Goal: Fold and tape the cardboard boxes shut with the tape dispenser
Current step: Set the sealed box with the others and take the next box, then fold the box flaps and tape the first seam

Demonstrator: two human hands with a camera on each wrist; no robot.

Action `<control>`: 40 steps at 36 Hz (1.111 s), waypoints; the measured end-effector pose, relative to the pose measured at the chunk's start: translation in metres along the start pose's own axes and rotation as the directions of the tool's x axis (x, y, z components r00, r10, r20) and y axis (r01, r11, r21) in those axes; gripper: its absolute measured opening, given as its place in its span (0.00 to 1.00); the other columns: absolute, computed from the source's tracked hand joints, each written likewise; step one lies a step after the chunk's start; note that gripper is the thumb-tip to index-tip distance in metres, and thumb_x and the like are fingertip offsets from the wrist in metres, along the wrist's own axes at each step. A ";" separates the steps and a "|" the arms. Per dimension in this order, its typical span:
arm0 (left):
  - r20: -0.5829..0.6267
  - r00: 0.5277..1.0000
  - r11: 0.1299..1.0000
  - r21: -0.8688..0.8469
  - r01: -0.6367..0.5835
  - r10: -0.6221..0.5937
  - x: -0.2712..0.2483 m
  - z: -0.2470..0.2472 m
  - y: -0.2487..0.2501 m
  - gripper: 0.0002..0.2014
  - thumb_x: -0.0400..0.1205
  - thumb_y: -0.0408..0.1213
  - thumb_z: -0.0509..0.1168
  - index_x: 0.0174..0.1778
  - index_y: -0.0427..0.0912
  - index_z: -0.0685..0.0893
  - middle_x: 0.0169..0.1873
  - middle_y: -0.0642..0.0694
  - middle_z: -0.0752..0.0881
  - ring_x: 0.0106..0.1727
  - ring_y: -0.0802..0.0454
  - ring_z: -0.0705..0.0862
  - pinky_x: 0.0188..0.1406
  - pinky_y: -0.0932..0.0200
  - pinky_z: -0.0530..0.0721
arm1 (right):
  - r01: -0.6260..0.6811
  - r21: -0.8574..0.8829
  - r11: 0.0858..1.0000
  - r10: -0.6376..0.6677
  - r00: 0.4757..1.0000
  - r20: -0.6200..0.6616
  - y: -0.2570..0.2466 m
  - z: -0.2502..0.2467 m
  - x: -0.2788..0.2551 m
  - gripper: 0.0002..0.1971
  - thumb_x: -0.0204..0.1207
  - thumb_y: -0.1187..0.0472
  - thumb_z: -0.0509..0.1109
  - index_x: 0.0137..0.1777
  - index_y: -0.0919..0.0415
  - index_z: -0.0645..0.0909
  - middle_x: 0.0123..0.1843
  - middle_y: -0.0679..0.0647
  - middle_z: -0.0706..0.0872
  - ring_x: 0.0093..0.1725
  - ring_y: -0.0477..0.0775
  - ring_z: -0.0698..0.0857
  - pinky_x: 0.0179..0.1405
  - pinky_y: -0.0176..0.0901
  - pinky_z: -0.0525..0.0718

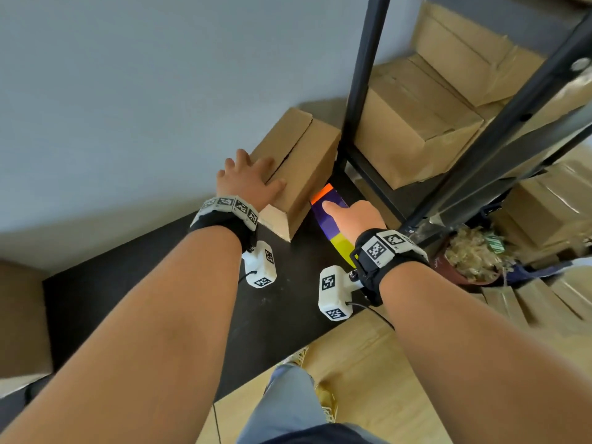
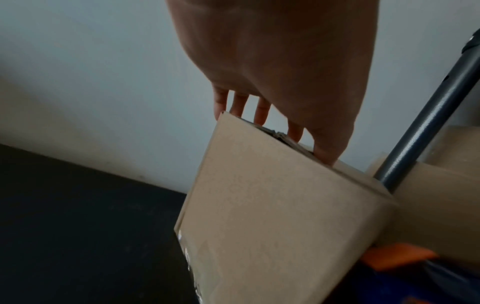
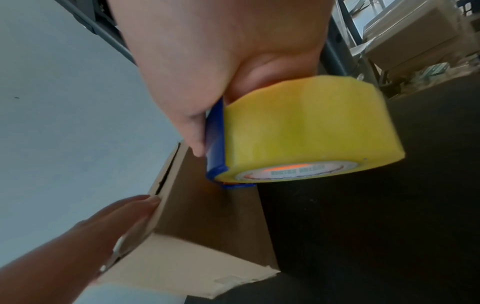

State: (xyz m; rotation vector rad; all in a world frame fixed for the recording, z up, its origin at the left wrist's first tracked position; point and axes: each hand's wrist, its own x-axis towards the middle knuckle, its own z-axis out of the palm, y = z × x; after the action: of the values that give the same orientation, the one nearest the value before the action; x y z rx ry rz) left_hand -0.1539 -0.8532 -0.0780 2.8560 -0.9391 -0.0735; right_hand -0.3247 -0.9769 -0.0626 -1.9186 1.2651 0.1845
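Observation:
A small brown cardboard box (image 1: 304, 168) stands on the black table (image 1: 144, 299) near the wall, its top flaps folded down with a dark slit between them. My left hand (image 1: 248, 179) lies flat on the box top, fingers spread and straight; the left wrist view shows the fingers (image 2: 261, 112) over the box (image 2: 272, 216) edge. My right hand (image 1: 350, 216) grips the tape dispenser (image 1: 330, 213), blue with an orange tip and a yellow tape roll (image 3: 309, 125), just right of the box (image 3: 207, 216). Its forefinger lies along the blue body.
A black metal shelf frame (image 1: 362, 78) stands right of the box, holding several taped cardboard boxes (image 1: 413, 123). More boxes (image 1: 544, 213) and a pot of dry plant material (image 1: 474, 254) are at the right. Another box (image 1: 19, 315) sits at the table's left edge.

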 end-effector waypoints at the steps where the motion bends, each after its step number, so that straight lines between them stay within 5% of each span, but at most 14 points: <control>1: 0.000 1.000 1.000 0.009 0.013 -0.013 -0.010 -0.001 -0.001 0.27 0.77 0.67 0.53 0.71 0.63 0.71 0.64 0.46 0.68 0.63 0.41 0.71 0.61 0.46 0.72 | 0.011 -0.005 1.000 -0.011 1.000 -0.003 -0.001 0.000 -0.004 0.31 0.79 0.36 0.63 0.69 0.63 0.77 0.57 0.60 0.83 0.52 0.60 0.80 0.48 0.47 0.73; 4: -0.021 0.999 0.997 0.058 0.043 -0.042 -0.033 -0.002 0.000 0.29 0.78 0.69 0.51 0.70 0.59 0.73 0.64 0.44 0.70 0.60 0.41 0.75 0.56 0.47 0.76 | 0.026 -0.019 0.999 -0.026 0.999 -0.020 -0.004 -0.002 -0.013 0.32 0.81 0.37 0.62 0.71 0.64 0.75 0.64 0.61 0.82 0.52 0.59 0.78 0.50 0.47 0.72; 11: -0.069 0.975 0.972 0.090 0.216 -0.210 -0.095 -0.009 0.000 0.29 0.78 0.69 0.51 0.57 0.49 0.78 0.60 0.42 0.74 0.45 0.40 0.83 0.35 0.52 0.75 | 0.089 0.084 0.992 -0.085 0.995 -0.052 -0.003 0.000 -0.039 0.28 0.80 0.38 0.64 0.65 0.62 0.76 0.50 0.56 0.79 0.41 0.53 0.76 0.46 0.48 0.73; 14: -0.053 0.953 0.950 0.089 0.301 -0.297 -0.119 -0.010 0.002 0.28 0.80 0.68 0.52 0.57 0.47 0.78 0.57 0.42 0.75 0.34 0.44 0.78 0.27 0.56 0.69 | 0.115 0.159 0.981 -0.108 0.993 -0.051 -0.003 0.002 -0.052 0.26 0.79 0.39 0.65 0.64 0.60 0.76 0.49 0.54 0.78 0.41 0.51 0.75 0.46 0.48 0.73; 18: 0.001 0.910 0.910 -0.020 0.414 -0.414 -0.144 -0.013 0.006 0.27 0.79 0.64 0.57 0.63 0.45 0.73 0.54 0.43 0.78 0.41 0.43 0.81 0.31 0.54 0.74 | 0.170 0.222 0.960 -0.157 0.985 -0.076 -0.009 0.002 -0.071 0.26 0.79 0.40 0.66 0.66 0.61 0.76 0.50 0.54 0.75 0.47 0.54 0.75 0.49 0.47 0.74; 22: 0.058 0.924 0.920 -0.082 0.383 -0.379 -0.155 -0.014 0.004 0.22 0.83 0.57 0.55 0.69 0.49 0.71 0.48 0.41 0.81 0.38 0.44 0.78 0.26 0.57 0.72 | 0.221 0.233 0.947 -0.204 0.974 -0.095 -0.014 0.006 -0.084 0.23 0.77 0.39 0.66 0.52 0.61 0.77 0.49 0.55 0.82 0.41 0.54 0.79 0.44 0.47 0.75; 25: 0.125 0.952 0.954 -0.071 0.290 -0.280 -0.152 -0.016 -0.006 0.19 0.87 0.51 0.50 0.65 0.45 0.78 0.48 0.41 0.83 0.42 0.43 0.81 0.33 0.53 0.76 | 0.246 0.216 0.945 -0.228 0.968 -0.107 -0.016 0.009 -0.090 0.24 0.76 0.38 0.65 0.53 0.61 0.80 0.46 0.55 0.83 0.38 0.51 0.78 0.36 0.44 0.73; 29: 0.223 0.958 0.984 0.012 0.180 -0.178 -0.151 -0.025 -0.023 0.21 0.88 0.37 0.50 0.79 0.53 0.66 0.59 0.40 0.78 0.57 0.41 0.82 0.50 0.50 0.82 | 0.255 0.186 0.949 -0.238 0.965 -0.110 -0.019 0.012 -0.096 0.26 0.76 0.37 0.65 0.54 0.62 0.80 0.46 0.55 0.82 0.37 0.50 0.78 0.34 0.43 0.71; 34: 0.147 0.980 0.990 0.080 0.120 -0.131 -0.147 -0.023 -0.050 0.27 0.86 0.37 0.55 0.77 0.70 0.64 0.75 0.46 0.64 0.76 0.42 0.60 0.67 0.44 0.73 | 0.282 0.170 0.944 -0.263 0.957 -0.123 -0.031 0.014 -0.102 0.25 0.76 0.37 0.65 0.49 0.63 0.81 0.39 0.54 0.81 0.34 0.49 0.78 0.27 0.42 0.67; 36: 0.187 0.975 0.992 0.066 0.107 -0.118 -0.143 -0.022 -0.056 0.24 0.88 0.43 0.53 0.77 0.71 0.63 0.81 0.48 0.58 0.81 0.41 0.54 0.76 0.37 0.62 | 0.311 0.181 0.933 -0.289 0.948 -0.135 -0.040 0.013 -0.104 0.24 0.76 0.38 0.65 0.44 0.62 0.79 0.37 0.54 0.81 0.35 0.52 0.79 0.28 0.43 0.69; 40: 0.187 0.979 0.997 0.027 0.077 -0.081 -0.141 -0.024 -0.062 0.22 0.88 0.46 0.50 0.79 0.67 0.64 0.79 0.51 0.65 0.78 0.43 0.61 0.76 0.41 0.63 | 0.319 0.279 0.906 -0.298 0.948 -0.115 -0.063 0.017 -0.106 0.23 0.74 0.38 0.66 0.41 0.61 0.80 0.44 0.58 0.88 0.44 0.58 0.86 0.45 0.50 0.81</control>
State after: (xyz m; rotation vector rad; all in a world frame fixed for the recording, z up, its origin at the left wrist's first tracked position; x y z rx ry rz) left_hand -0.2285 -0.7173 -0.0620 2.9444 -0.8614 -0.3496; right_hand -0.3195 -0.8799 0.0157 -1.8433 0.9516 -0.2270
